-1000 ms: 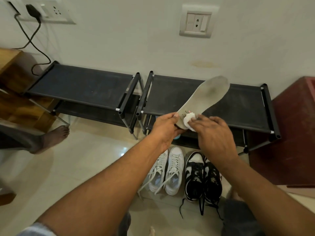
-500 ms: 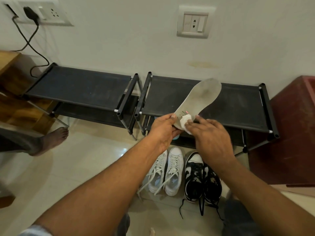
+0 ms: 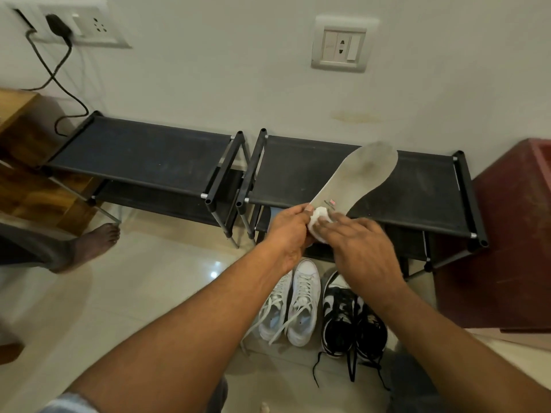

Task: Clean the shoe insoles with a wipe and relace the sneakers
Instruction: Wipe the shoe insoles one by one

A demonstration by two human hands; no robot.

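Gripping grey insole (image 3: 357, 177) heel-end in left hand (image 3: 286, 232). Pressing white wipe (image 3: 318, 216) onto it with flat right hand (image 3: 362, 248), beside red-and-black label (image 3: 329, 203), print unreadable.

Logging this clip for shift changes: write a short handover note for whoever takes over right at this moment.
Left hand: grips the insole by its heel end, holding it up over the shoe rack.
Right hand: fingers press the wipe onto the insole near the heel.
White sneakers and black-and-white sneakers stand side by side on the floor below, laces loose and trailing.
Done: one insole is out, with the wipe on its heel end.
Left: the insole's toe end looks grey with dirt; the other insoles are out of sight; relace both pairs.
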